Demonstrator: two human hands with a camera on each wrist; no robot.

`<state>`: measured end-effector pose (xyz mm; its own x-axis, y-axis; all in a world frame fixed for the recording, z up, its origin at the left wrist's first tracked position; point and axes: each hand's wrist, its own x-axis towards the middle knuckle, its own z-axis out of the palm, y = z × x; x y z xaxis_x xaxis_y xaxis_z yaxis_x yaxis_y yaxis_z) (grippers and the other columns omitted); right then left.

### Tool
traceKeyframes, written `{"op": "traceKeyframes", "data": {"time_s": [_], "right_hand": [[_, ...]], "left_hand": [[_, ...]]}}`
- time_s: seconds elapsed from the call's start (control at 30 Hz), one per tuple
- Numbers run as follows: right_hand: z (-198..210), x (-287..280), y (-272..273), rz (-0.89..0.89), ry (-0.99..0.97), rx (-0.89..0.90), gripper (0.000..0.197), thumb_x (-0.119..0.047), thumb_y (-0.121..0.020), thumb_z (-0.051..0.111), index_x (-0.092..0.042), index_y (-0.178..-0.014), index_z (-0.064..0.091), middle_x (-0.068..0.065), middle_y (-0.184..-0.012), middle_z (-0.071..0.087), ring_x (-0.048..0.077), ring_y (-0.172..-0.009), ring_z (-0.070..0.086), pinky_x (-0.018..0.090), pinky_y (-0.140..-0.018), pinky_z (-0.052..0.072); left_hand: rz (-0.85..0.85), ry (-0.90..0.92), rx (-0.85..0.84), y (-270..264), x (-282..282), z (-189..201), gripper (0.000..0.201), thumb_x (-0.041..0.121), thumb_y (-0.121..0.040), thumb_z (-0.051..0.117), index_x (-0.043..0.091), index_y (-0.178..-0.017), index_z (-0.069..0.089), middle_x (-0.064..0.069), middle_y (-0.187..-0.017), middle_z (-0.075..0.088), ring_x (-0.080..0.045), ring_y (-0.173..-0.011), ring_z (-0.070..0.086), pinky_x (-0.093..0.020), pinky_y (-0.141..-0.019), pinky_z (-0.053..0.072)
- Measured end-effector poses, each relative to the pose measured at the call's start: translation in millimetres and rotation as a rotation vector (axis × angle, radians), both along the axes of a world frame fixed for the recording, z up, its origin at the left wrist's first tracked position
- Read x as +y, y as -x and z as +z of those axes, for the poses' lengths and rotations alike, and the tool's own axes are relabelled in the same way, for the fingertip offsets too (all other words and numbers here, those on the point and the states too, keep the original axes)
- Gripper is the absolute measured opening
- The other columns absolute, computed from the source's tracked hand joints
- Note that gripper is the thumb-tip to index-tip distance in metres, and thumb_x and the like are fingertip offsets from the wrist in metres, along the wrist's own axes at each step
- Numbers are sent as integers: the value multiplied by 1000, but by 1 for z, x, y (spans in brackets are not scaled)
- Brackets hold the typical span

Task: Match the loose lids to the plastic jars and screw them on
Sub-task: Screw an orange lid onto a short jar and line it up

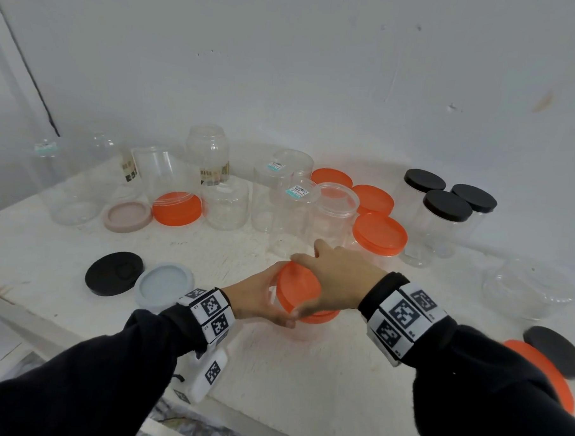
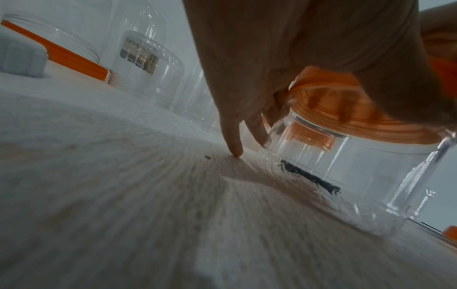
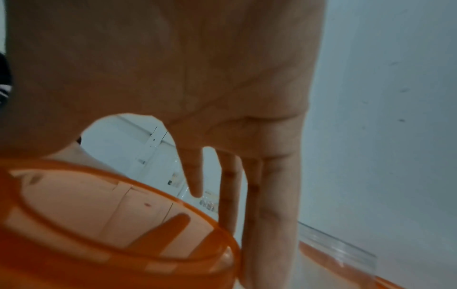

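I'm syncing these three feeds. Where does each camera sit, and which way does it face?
Head: on the head, facing forward and down at the white table; left hand, right hand and dark sleeves show.
Left wrist: low over the table, looking along the left fingers at the clear jar in their grip.
Right wrist: above the orange lid, looking down past the right palm and fingers.
Shared: all three show that orange lid.

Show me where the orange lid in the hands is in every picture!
Head: orange lid low in the middle.
Left wrist: orange lid upper right, atop the clear jar.
Right wrist: orange lid bottom left, very close.
Shared landmark: the white wall behind.
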<state>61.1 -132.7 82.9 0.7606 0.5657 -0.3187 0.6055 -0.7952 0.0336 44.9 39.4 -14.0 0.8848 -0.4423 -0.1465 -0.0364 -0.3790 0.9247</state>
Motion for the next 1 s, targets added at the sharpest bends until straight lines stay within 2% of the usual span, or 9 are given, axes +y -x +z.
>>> {"op": "traceKeyframes", "data": {"time_s": [0.1,0.17,0.23,0.4,0.5,0.63,0.83,0.9,1.0], "right_hand": [[1,-3,-4,31,-49,94,105,-65,-65,70,-38,-146,10,0,-146,22,24,-128,33,40,-97,42],[4,-5,-5,83,-84,222,99,-47,-67,78,-48,-143,14,-9,-151,11,22,-134,21,45,-102,39],[4,-5,-4,101,-83,250,94,-35,-69,79,-51,-140,19,-11,-148,14,22,-131,21,46,-101,40],[-2,2,3,-20,-46,5,89,-69,-67,64,-38,-141,26,2,-128,37,25,-112,42,38,-87,45],[-5,3,4,-21,-7,-38,95,-73,-69,59,-28,-144,22,5,-136,35,27,-117,43,39,-90,43],[-2,-2,0,67,-48,160,95,-51,-70,74,-44,-143,13,-6,-150,12,25,-132,24,46,-98,42],[0,-4,-3,97,-24,202,100,-31,-69,79,-50,-142,13,-9,-145,13,25,-125,26,45,-96,44],[1,-4,-4,80,-39,194,96,-37,-67,79,-50,-140,18,-7,-141,21,24,-119,31,43,-93,46],[3,0,0,11,-33,58,92,-65,-64,71,-39,-141,27,1,-128,37,24,-106,46,33,-80,45]], "left_hand": [[12,-3,-4,-1,0,0,102,33,-55,85,34,-135,22,20,-132,39,0,-125,38,-16,-99,33],[23,-6,2,0,0,0,100,40,-50,83,36,-131,25,20,-130,40,2,-123,39,-21,-103,34],[27,0,7,0,-1,0,99,44,-48,82,36,-131,28,20,-129,40,4,-123,39,-23,-103,35],[24,-22,-4,-1,0,-1,99,22,-62,86,30,-139,24,14,-135,40,-3,-127,38,-26,-105,34],[28,-24,-6,-1,0,-1,100,25,-60,86,31,-139,24,12,-136,41,-5,-128,38,-29,-107,33],[41,-11,-8,0,-1,-2,96,31,-55,85,34,-132,28,15,-130,43,0,-124,40,-20,-100,37],[39,-1,6,1,-1,-1,98,45,-46,82,39,-127,28,17,-130,41,1,-125,38,-23,-103,35],[32,3,4,1,-1,-1,99,44,-46,82,39,-129,29,17,-131,42,1,-125,39,-24,-103,34],[24,7,13,1,-1,0,104,42,-47,85,35,-135,29,16,-133,44,2,-125,39,-27,-105,35]]}}
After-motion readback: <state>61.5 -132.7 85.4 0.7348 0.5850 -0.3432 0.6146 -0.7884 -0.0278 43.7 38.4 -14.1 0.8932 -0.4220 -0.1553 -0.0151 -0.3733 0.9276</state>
